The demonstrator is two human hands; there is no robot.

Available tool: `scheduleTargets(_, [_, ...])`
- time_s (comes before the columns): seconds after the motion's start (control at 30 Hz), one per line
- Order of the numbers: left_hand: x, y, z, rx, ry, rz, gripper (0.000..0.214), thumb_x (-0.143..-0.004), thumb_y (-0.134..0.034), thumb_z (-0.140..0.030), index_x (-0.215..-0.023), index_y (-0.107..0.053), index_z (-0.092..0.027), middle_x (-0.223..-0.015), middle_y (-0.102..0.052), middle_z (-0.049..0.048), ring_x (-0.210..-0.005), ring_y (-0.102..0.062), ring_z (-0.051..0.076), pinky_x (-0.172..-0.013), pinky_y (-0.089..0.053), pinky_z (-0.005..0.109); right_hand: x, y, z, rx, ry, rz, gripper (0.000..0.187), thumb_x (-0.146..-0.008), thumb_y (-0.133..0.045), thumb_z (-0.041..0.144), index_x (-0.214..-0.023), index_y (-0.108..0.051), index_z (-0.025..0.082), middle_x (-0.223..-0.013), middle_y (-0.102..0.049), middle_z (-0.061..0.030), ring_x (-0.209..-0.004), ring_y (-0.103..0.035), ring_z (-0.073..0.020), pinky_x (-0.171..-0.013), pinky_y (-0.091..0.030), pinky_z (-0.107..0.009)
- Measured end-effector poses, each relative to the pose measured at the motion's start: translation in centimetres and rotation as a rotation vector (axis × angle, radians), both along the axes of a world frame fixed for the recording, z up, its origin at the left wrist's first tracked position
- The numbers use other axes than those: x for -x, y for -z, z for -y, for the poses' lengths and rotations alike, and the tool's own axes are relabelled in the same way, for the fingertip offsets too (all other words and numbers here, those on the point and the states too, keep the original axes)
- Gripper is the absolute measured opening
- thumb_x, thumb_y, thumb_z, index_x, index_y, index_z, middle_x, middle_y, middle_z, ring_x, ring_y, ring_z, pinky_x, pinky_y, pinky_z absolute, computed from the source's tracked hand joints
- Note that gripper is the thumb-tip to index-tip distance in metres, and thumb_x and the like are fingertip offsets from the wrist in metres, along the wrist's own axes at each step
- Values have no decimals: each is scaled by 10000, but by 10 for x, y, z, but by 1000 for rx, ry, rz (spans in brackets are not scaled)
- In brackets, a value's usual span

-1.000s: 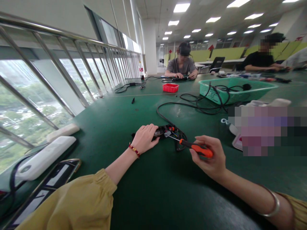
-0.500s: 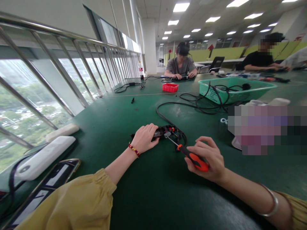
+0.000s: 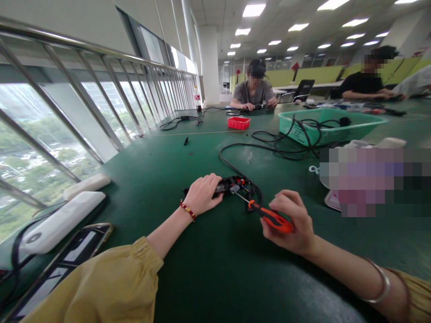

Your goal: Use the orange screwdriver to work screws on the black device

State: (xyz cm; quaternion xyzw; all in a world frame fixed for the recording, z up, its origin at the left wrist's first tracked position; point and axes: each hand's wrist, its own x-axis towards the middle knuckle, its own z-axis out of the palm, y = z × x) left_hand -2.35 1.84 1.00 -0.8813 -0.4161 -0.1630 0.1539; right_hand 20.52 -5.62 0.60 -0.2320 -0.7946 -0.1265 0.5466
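My left hand (image 3: 203,195) is wrapped over a black, corded, tube-shaped device (image 3: 222,186) and holds it down on the green table. Its right end is opened up, with coloured wires and a small grey part showing; the left part is mostly hidden under my palm. Between the fingers and thumb of my right hand (image 3: 292,222) is an orange and black screwdriver (image 3: 272,218). The shaft slants up to the left, and its tip meets the device near the grey part. Exactly what the tip touches is too small to tell.
A black cable (image 3: 232,150) loops from the device toward a green basket (image 3: 363,127). Beyond are a red tray (image 3: 239,123), a small black piece (image 3: 186,141) and two people working. At left lie a phone (image 3: 79,246) and a white case (image 3: 63,220) by the railing.
The screwdriver handle has turned in my right hand, showing more orange, and my fingers have shifted slightly on it. My left hand and the device stay put.
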Motion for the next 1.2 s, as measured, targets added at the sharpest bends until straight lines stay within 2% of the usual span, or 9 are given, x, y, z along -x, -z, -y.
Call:
scheduleTargets(0.33, [0,0,0,-3,4,2,277,-774,-490,-284,-1016,-458,-153,-956,-555,68,-835,-549,193,-702,-421,305,-1,2,0,41,0,62,431,-653,-625,114,-1042,-458,196,-662,-580,33,-538,-540,-117,-735,-456,-400])
scheduleTargets(0.5, [0,0,0,18,-13,4,285,-781,-486,-293,-1028,-464,-151,-969,-559,71,-833,-549,193,-708,-424,306,-1,2,0,46,-19,59,432,-655,-608,92,-1046,-447,181,-724,-572,-6,-621,-542,-131,-742,-446,-391])
scheduleTargets(0.6, [0,1,-1,32,-30,5,321,-789,-481,-302,-1069,-467,-146,-989,-554,77,-837,-549,193,-714,-426,306,1,2,0,123,-93,256,290,-712,-579,156,-985,-482,177,-707,-551,0,-626,-510,-118,-729,-435,-341])
scheduleTargets(0.73, [1,3,-2,23,-71,-14,423,-800,-473,-321,-1181,-436,-140,-1019,-539,85,-824,-553,190,-700,-426,302,4,1,0,226,-124,667,55,-800,-498,216,-824,-543,193,-693,-521,-3,-604,-455,-111,-581,-361,-251])
scheduleTargets(0.83, [1,3,0,18,-88,-19,361,-800,-473,-329,-1110,-489,-144,-991,-541,77,-812,-554,189,-697,-428,304,5,0,3,265,-95,745,96,-817,-476,236,-774,-550,193,-703,-506,-6,-599,-434,-111,-544,-309,-249])
scheduleTargets(1.0, [1,1,11,3,-134,8,265,-788,-493,-288,-1013,-507,-151,-981,-571,74,-829,-562,198,-706,-437,315,11,-2,16,281,-174,800,177,-809,-483,326,-693,-514,195,-674,-491,13,-603,-431,-110,-554,-297,-264])
scheduleTargets(1.1, [8,-1,21,6,-225,14,244,-795,-485,-279,-1007,-503,-160,-916,-612,70,-810,-579,206,-689,-441,316,18,-6,30,240,-239,783,232,-806,-475,387,-672,-501,199,-657,-474,15,-603,-417,-116,-599,-334,-277])
scheduleTargets(1.2, [24,-2,32,18,-345,45,248,-807,-463,-291,-1033,-494,-194,-903,-631,47,-802,-598,206,-643,-439,300,22,-11,45,217,-289,726,205,-794,-491,330,-640,-494,196,-704,-493,-4,-652,-436,-124,-684,-392,-292])
